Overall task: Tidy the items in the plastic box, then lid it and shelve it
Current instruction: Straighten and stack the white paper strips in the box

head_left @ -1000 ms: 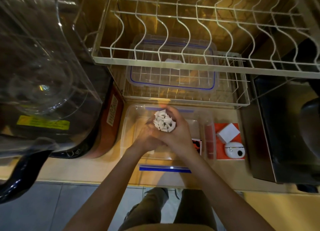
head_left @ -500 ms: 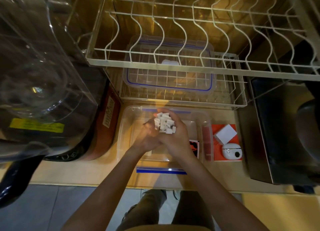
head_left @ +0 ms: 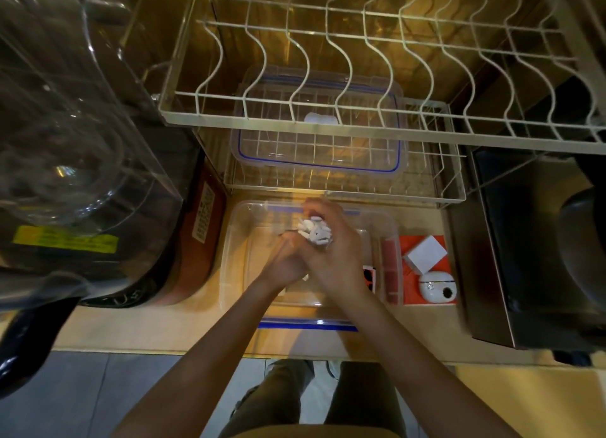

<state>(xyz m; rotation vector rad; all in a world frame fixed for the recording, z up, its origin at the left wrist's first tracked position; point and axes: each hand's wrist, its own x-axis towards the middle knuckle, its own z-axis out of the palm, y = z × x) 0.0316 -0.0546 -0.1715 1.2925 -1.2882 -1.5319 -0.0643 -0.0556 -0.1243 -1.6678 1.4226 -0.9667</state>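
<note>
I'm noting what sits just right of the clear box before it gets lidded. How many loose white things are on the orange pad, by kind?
White square box: 1
White rounded earbud-style case: 1
Total on the orange pad: 2

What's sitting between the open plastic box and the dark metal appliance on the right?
In the head view, an orange pad lies between the plastic box and the appliance, carrying a small white box and a white earbud-style case.

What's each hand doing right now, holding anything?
Left hand: closed against the right, helping cup the small white pieces.
Right hand: closed around the same bunch, over the clear plastic box.
</note>
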